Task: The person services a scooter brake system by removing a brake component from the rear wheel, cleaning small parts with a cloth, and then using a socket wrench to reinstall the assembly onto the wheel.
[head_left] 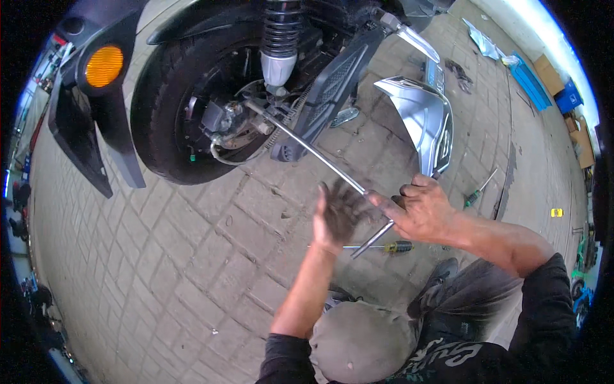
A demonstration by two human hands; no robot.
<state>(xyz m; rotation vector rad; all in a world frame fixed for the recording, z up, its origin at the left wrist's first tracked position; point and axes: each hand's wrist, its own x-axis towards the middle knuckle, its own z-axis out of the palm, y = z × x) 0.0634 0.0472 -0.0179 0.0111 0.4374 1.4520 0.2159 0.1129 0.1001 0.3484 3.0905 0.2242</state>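
A long T-handle socket wrench (313,152) slants from the brake caliper area (224,118) beside a black tyre (153,115) down to my right hand (419,210). That hand is closed around the wrench's crossbar, whose lower end sticks out below the fingers. Next to the shaft, near the handle, my left hand (334,217) is raised with its fingers spread and smeared by motion; it appears to hold nothing. The wrench's far tip meets the wheel hub area, but the exact fastener is too small to make out.
Above the hub stands a shock absorber (280,45). A silver body panel (419,118) lies right of the vehicle. On the paving are a yellow-and-black-handled screwdriver (398,246), a green-handled screwdriver (473,198) and a small yellow object (556,212). A blue bin (568,97) stands far right.
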